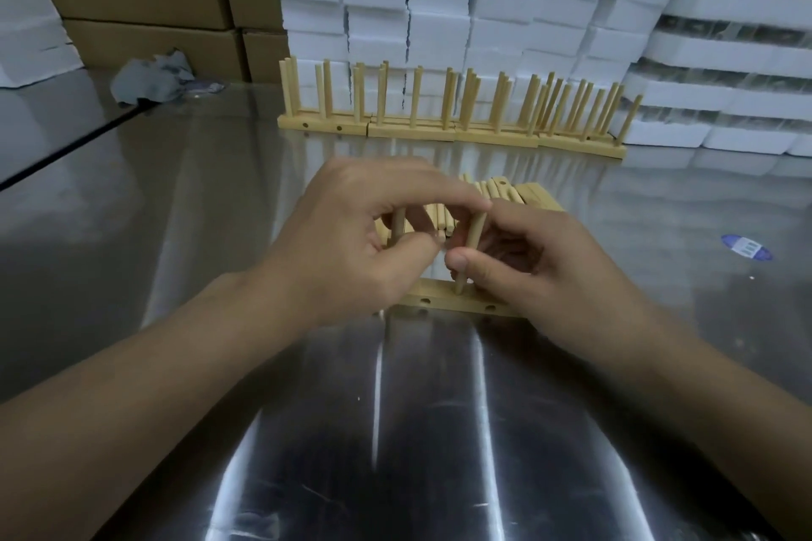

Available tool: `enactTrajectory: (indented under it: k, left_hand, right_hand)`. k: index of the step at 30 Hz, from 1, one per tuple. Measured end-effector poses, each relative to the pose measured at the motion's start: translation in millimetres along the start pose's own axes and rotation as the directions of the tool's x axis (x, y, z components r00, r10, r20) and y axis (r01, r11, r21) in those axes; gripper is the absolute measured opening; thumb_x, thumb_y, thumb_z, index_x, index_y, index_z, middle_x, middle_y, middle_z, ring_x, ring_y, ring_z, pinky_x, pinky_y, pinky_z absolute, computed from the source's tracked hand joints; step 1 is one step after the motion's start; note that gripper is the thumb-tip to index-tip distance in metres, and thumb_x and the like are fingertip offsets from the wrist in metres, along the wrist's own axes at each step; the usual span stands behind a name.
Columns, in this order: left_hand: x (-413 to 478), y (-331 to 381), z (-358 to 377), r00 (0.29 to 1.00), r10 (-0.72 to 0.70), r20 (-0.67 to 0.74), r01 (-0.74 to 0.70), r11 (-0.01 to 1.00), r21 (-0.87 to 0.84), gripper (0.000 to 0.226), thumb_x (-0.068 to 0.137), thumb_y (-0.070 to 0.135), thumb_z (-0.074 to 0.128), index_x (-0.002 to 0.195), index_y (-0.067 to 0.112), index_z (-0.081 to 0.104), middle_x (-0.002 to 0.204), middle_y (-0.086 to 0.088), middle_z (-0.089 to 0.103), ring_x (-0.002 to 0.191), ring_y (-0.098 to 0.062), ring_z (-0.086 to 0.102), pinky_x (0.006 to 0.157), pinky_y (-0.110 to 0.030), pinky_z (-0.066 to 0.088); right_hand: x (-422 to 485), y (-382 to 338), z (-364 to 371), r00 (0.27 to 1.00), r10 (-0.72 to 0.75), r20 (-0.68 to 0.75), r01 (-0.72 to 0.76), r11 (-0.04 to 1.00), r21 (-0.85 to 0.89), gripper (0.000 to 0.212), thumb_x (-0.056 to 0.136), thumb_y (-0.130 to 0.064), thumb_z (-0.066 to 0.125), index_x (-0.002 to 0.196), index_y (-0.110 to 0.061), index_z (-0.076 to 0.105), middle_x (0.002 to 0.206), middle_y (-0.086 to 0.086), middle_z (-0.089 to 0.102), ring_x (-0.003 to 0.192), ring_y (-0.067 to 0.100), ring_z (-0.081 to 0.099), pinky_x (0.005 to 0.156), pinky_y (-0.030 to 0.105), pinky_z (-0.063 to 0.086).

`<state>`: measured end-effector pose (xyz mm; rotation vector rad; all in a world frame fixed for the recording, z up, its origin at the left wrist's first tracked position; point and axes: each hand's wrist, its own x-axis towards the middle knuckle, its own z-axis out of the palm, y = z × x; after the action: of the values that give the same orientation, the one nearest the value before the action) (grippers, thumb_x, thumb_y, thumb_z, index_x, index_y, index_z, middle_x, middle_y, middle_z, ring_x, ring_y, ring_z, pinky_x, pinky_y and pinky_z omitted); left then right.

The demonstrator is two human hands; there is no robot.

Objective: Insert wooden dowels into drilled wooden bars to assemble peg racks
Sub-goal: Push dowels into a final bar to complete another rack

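Item under assembly: the drilled bar (439, 304) lies flat on the steel surface (417, 409), just under both hands. The right hand (545, 277) pinches a dowel (473, 242) between thumb and fingers; its lower end sits at a top hole and the shaft leans right. The left hand (351, 233) curls round a second dowel (397, 226), with the forefinger reaching to the first dowel's top. Risk: pressing down while the dowel is tilted would likely jam the tip or chip the hole edge. The bar looks unclamped and could slide. The loose dowels (496, 189) just behind may get knocked; the finished racks (439, 119) stand well apart
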<state>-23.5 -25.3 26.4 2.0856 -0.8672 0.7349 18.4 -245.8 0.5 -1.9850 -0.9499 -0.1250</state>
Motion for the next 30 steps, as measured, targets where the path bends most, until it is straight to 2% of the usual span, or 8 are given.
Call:
enactTrajectory:
  k: [3, 10, 15, 21, 24, 26, 28, 30]
  left_hand:
    - [0, -2, 1, 1.0, 0.001, -0.014, -0.001, 1.0, 0.002, 0.043, 0.081, 0.007, 0.057, 0.116, 0.014, 0.08, 0.097, 0.001, 0.076, 0.077, -0.013, 0.072, 0.068, -0.04, 0.059]
    - [2, -8, 5, 1.0, 0.02, -0.013, -0.02, 1.0, -0.008, 0.042, 0.08, -0.003, 0.062, 0.116, 0.01, 0.08, 0.1, -0.003, 0.077, 0.076, -0.015, 0.071, 0.065, -0.037, 0.059]
    - [0, -7, 4, 1.0, 0.018, -0.003, -0.018, 1.0, -0.009, 0.04, 0.079, -0.004, 0.065, 0.114, 0.009, 0.081, 0.098, -0.005, 0.076, 0.076, -0.018, 0.072, 0.064, -0.039, 0.057]
    - [2, 3, -1, 0.999, 0.036, -0.008, -0.036, 0.997, 0.072, 0.035, 0.082, 0.007, 0.062, 0.11, 0.011, 0.082, 0.088, 0.001, 0.073, 0.071, -0.015, 0.066, 0.064, -0.033, 0.054]
    - [2, 2, -6, 0.997, 0.07, -0.038, -0.064, 0.988, 0.142, 0.03, 0.081, 0.011, 0.058, 0.1, 0.012, 0.083, 0.072, 0.008, 0.061, 0.062, -0.013, 0.056, 0.059, -0.024, 0.043]
    - [2, -1, -12, 0.993, 0.077, -0.086, -0.061, 0.982, 0.177, 0.028, 0.08, 0.01, 0.057, 0.093, 0.011, 0.081, 0.069, 0.01, 0.055, 0.058, -0.014, 0.051, 0.055, -0.026, 0.04]
    - [2, -7, -20, 0.99, 0.075, -0.117, -0.047, 0.973, 0.225, 0.027, 0.079, 0.009, 0.056, 0.089, 0.01, 0.08, 0.068, 0.009, 0.054, 0.058, -0.016, 0.052, 0.056, -0.025, 0.039]
    - [1, -11, -26, 0.989, 0.073, -0.129, -0.037, 0.964, 0.265, 0.025, 0.078, 0.008, 0.056, 0.087, 0.009, 0.079, 0.069, 0.009, 0.055, 0.059, -0.014, 0.053, 0.061, -0.018, 0.037]
  right_hand:
    - [1, -1, 5, 0.998, 0.007, -0.07, 0.007, 0.978, 0.206, 0.015, 0.093, -0.016, 0.08, 0.103, -0.008, 0.074, 0.093, 0.003, 0.076, 0.089, 0.022, 0.075, 0.082, 0.04, 0.063]
    - [4, 5, 3, 0.998, -0.017, -0.057, 0.026, 0.988, 0.151, 0.021, 0.094, -0.021, 0.081, 0.089, -0.008, 0.064, 0.083, 0.008, 0.065, 0.081, 0.037, 0.068, 0.074, 0.061, 0.055]
    - [3, 4, 3, 0.998, -0.041, -0.052, 0.045, 0.995, 0.085, 0.019, 0.096, -0.026, 0.078, 0.091, -0.014, 0.065, 0.084, -0.001, 0.064, 0.081, 0.024, 0.067, 0.072, 0.042, 0.058]
    - [0, -2, 6, 0.996, 0.025, -0.088, -0.02, 0.998, 0.054, 0.021, 0.094, -0.025, 0.08, 0.093, -0.009, 0.066, 0.084, 0.001, 0.067, 0.084, 0.024, 0.069, 0.077, 0.051, 0.058]
    - [0, -10, 8, 0.997, 0.024, -0.076, -0.018, 0.996, 0.087, 0.024, 0.088, -0.032, 0.084, 0.099, -0.014, 0.072, 0.091, -0.001, 0.074, 0.09, 0.02, 0.073, 0.082, 0.038, 0.062]
    - [3, -13, 7, 0.993, 0.011, -0.116, 0.003, 0.993, 0.119, 0.019, 0.092, -0.038, 0.08, 0.102, -0.023, 0.074, 0.095, -0.005, 0.075, 0.093, 0.017, 0.074, 0.082, 0.028, 0.06]
    - [6, -10, 4, 0.98, -0.001, -0.201, 0.009, 0.999, 0.042, 0.005, 0.101, -0.034, 0.07, 0.102, -0.03, 0.073, 0.096, -0.012, 0.075, 0.094, 0.012, 0.072, 0.078, 0.021, 0.057]
    - [8, -1, 1, 0.966, -0.017, -0.258, -0.031, 0.983, -0.181, 0.005, 0.101, -0.028, 0.069, 0.102, -0.032, 0.072, 0.094, -0.018, 0.072, 0.096, 0.004, 0.068, 0.077, 0.018, 0.053]
